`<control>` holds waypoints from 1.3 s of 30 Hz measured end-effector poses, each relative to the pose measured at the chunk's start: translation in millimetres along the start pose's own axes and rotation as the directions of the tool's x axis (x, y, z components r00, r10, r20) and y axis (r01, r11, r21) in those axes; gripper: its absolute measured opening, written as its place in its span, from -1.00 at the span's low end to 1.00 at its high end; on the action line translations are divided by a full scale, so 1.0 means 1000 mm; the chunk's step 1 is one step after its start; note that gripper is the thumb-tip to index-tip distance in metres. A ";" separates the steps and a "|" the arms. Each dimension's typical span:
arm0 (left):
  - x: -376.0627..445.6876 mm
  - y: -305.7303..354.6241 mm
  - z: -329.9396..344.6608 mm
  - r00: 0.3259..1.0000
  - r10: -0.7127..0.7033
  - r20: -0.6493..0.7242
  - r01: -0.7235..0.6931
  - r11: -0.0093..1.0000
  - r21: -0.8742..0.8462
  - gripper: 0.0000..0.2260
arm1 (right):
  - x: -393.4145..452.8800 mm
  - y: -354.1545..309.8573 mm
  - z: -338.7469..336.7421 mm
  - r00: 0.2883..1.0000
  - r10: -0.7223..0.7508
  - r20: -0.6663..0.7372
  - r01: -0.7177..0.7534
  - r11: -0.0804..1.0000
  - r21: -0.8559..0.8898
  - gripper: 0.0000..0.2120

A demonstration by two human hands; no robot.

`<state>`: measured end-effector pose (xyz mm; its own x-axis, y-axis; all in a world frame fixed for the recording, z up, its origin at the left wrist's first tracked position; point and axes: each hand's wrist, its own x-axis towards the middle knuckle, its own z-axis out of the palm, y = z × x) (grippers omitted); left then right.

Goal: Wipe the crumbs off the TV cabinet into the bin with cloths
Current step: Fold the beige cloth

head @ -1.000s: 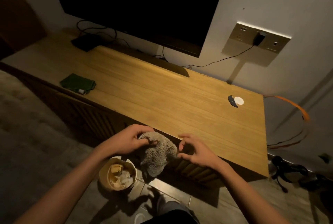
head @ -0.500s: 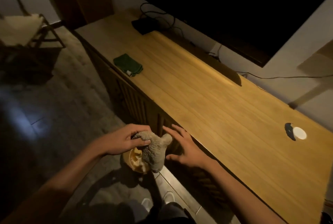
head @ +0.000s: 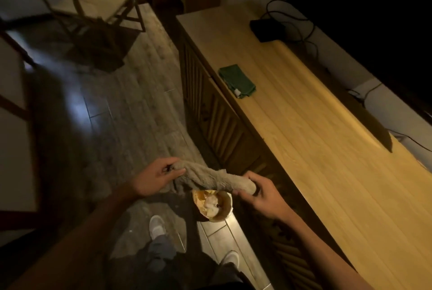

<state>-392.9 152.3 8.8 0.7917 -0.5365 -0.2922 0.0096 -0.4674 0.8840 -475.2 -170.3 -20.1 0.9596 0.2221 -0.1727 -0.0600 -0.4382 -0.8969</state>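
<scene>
A: Entry, head view. The person stands beside the TV cabinet (head: 327, 149). Both hands hold one grey-brown cloth (head: 215, 181) stretched between them. The left hand (head: 152, 178) pinches its left end with curled fingers; the right hand (head: 259, 192) is curled round the right end. Neither hand is free or spread.

B: Position of the cloth?

A: In the air, off the bench, directly above the bin (head: 214, 204) on the floor. The bin stands just beside the cabinet front, and pale scraps show inside it.

B: Orientation?

A: Long axis runs roughly left to right in the picture, from hand to hand, the left end a little higher than the right. It is bunched into a thick roll, sagging slightly at the middle over the bin's mouth. It crosses the cabinet's long edge rather than running along it.

B: Progress?

A: Judgement only: the visible bench top shows bare wood grain with no crumbs that can be made out, though the light is dim and small bits would not show. With the cloth held over the bin, the step in hand looks like shaking or emptying it. A second, green cloth (head: 237, 80) lies folded near the bench's front edge, well apart from both hands, untouched.

B: Remaining?

A: Probably clearing the cloth into the bin; whether the far end, near the black box (head: 266, 29) and cables, needs wiping cannot be told.
</scene>
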 end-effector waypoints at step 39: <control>0.420 0.085 -0.198 0.946 0.268 0.180 -0.268 0.963 -0.029 -0.89 | 0.281 -0.045 -0.115 0.636 0.233 -0.736 -0.120 0.971 0.204 -0.81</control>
<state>61.5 26.3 34.0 0.6420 -0.7595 -0.1048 -0.1848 -0.2859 0.9403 -170.9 -188.1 18.7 0.7983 -0.6020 -0.0196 -0.2298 -0.2744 -0.9338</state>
